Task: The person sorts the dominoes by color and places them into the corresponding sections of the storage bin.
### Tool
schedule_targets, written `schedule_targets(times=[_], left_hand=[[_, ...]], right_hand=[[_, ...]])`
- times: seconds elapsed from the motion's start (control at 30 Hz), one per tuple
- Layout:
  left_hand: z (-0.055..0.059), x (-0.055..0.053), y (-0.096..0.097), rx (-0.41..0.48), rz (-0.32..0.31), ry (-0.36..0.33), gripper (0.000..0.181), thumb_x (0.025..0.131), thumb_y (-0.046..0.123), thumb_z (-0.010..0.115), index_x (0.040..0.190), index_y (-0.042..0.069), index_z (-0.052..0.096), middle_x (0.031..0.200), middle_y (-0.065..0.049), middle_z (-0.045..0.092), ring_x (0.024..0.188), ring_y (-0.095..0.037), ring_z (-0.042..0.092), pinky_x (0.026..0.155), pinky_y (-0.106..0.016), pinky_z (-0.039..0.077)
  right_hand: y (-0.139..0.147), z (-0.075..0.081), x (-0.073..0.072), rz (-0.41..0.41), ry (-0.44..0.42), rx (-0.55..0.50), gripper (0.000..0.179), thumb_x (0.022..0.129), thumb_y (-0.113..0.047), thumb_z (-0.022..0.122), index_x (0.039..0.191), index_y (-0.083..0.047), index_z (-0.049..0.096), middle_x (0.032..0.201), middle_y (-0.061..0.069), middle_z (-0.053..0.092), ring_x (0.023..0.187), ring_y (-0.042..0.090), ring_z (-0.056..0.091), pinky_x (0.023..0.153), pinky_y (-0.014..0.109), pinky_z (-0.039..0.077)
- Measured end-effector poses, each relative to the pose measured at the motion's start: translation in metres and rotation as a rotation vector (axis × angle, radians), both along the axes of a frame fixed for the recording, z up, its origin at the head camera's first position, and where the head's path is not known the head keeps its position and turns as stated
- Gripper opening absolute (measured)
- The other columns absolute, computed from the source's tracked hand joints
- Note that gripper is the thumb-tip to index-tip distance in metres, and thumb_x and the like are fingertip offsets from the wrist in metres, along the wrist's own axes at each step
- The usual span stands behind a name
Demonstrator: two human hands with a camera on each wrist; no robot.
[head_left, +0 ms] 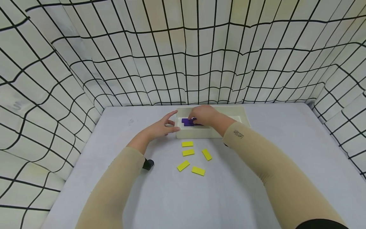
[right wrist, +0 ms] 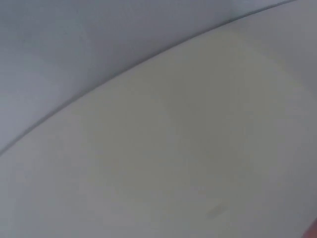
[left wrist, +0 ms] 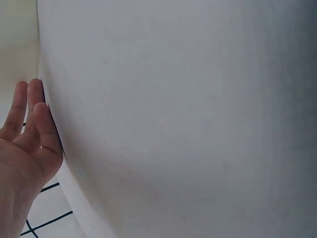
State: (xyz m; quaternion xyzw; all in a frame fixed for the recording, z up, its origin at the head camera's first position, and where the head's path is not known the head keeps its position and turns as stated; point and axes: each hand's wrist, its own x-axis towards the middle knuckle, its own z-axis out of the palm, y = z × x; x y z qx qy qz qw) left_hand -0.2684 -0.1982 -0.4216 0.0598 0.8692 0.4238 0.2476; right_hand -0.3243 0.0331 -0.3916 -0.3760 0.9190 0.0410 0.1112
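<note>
A white rectangular box (head_left: 198, 134) stands at the back of the table. Several flat purple blocks (head_left: 187, 122) lie in its left half. Reaching over the front wall, my right hand (head_left: 203, 114) has its fingers curled down at the purple blocks and pinches one, most of which the hand hides. My left hand (head_left: 159, 128) is at the box's left end, thumb and fingers spread apart by the wall. In the left wrist view, the left hand's fingers (left wrist: 35, 101) are nearly straight. The right wrist view mostly shows the box's pale outer wall (right wrist: 163, 134).
Several yellow blocks (head_left: 187, 152) lie scattered on the white table (head_left: 160, 197) in front of the box. Black netting (head_left: 197, 55) over pale walls rises behind the table and at both sides. A dark wrist device (head_left: 148, 164) shows at the left sleeve.
</note>
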Motion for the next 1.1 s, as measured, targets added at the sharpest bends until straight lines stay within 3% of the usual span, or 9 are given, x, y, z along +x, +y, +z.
schedule_targets(times=[0.2,0.43,0.8,1.1], left_hand=[[0.003,0.001,0.002,-0.007,0.006,-0.010,0.086,0.092,0.047,0.067,0.154,0.053,0.007,0.150,-0.010,0.038,0.134,-0.033,0.044,0.106,-0.052,0.040],[0.006,0.002,0.003,-0.015,0.001,-0.014,0.087,0.093,0.046,0.067,0.154,0.052,0.005,0.151,-0.011,0.037,0.132,-0.034,0.045,0.107,-0.052,0.040],[0.001,-0.003,0.003,-0.011,-0.002,-0.026,0.087,0.093,0.046,0.066,0.154,0.052,0.004,0.152,-0.012,0.035,0.128,-0.035,0.047,0.107,-0.053,0.039],[0.001,-0.003,0.003,0.001,-0.001,-0.022,0.088,0.093,0.045,0.067,0.155,0.051,0.005,0.153,-0.013,0.034,0.126,-0.036,0.049,0.107,-0.052,0.040]], right_hand=[[0.006,0.009,0.007,0.000,0.004,-0.033,0.032,0.096,-0.027,0.068,0.128,-0.026,0.069,0.125,-0.003,0.066,0.117,0.016,0.059,0.102,0.038,0.046],[0.012,0.023,0.022,0.016,0.030,-0.046,0.031,0.094,-0.028,0.070,0.125,-0.025,0.071,0.116,-0.002,0.068,0.106,0.016,0.062,0.095,0.036,0.050],[0.034,0.039,0.054,0.041,0.059,-0.127,0.032,0.093,-0.028,0.072,0.124,-0.025,0.072,0.105,-0.004,0.066,0.092,0.014,0.062,0.082,0.030,0.052],[0.058,0.046,0.083,0.071,0.069,-0.153,0.033,0.091,-0.025,0.075,0.124,-0.024,0.072,0.112,-0.002,0.070,0.102,0.016,0.065,0.084,0.032,0.054]])
